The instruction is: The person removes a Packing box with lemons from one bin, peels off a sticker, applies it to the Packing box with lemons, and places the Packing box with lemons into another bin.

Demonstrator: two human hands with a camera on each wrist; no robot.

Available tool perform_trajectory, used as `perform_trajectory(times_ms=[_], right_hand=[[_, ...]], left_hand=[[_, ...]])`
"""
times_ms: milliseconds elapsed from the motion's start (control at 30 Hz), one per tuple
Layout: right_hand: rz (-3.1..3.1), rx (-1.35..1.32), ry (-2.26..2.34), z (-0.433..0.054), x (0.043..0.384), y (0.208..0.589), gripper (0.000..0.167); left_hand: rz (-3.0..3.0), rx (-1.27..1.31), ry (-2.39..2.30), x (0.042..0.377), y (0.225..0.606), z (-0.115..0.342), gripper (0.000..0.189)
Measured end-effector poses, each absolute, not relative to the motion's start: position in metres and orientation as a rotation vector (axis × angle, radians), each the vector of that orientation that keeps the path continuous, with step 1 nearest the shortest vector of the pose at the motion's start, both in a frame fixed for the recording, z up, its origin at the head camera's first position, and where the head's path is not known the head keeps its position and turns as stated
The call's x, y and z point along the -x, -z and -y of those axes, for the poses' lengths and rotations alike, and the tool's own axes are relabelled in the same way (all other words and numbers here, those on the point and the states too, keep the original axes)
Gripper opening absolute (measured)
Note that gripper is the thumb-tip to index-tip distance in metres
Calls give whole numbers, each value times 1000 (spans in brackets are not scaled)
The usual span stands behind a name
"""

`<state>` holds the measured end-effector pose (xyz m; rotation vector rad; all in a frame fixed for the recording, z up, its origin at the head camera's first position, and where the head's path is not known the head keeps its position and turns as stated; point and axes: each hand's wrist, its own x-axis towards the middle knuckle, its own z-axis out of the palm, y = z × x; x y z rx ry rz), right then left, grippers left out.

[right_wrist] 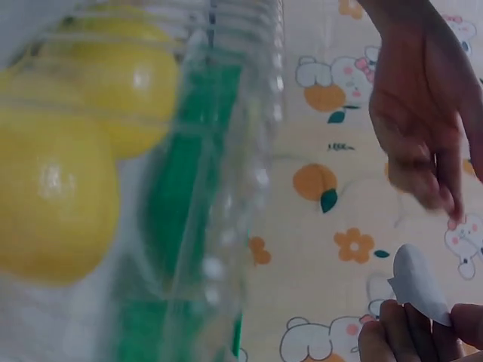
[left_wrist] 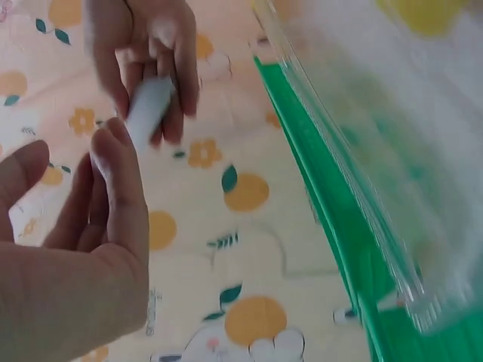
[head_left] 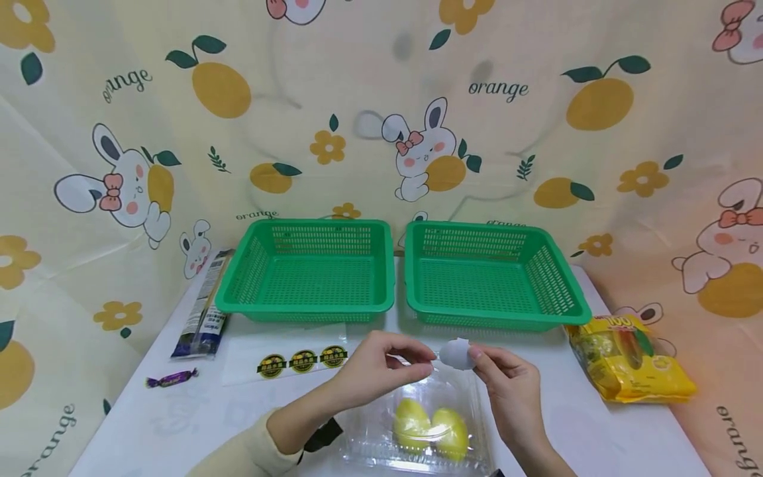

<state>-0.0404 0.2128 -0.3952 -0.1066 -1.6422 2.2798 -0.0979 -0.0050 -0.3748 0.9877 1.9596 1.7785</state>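
My right hand (head_left: 514, 391) pinches a small round sticker (head_left: 456, 354) between thumb and fingers, its plain pale side showing. Bent fingers of my left hand (head_left: 381, 368) hover just left of the sticker, apart from it in the right wrist view, with nothing seen in them. Below both hands is a clear plastic clamshell box (head_left: 372, 440) with two yellow fruits, one on the left (head_left: 411, 424) and one on the right (head_left: 450, 434). In the right wrist view the same fruits (right_wrist: 56, 188) show large through the plastic.
A sheet with three round black-and-gold stickers (head_left: 303, 361) lies left of the hands. Two green baskets stand behind, left (head_left: 304, 308) and right (head_left: 495, 318). A long packet (head_left: 205, 311) and purple-wrapped candy (head_left: 171, 378) lie at left, a yellow bag (head_left: 650, 377) at right.
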Motion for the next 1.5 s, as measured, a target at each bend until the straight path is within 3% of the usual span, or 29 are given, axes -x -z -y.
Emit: perform_trajectory(times_ms=[300, 733, 833, 1067, 1500], right_hand=[[1751, 55, -2200, -205, 37, 400, 12], [1796, -410, -2043, -196, 31, 407, 23], [1795, -483, -2031, -197, 30, 407, 18], [1905, -288, -2078, -198, 31, 405, 15], [1953, -54, -2016, -194, 32, 407, 14]], left_hand=[[-1873, -832, -1846, 99, 376, -19, 20], [-1987, -764, -1951, 98, 377, -22, 17], [-2049, -791, -1939, 97, 379, -21, 15], [-2135, -810, -1914, 94, 381, -15, 6], [-1778, -697, -2080, 91, 388, 3, 16]])
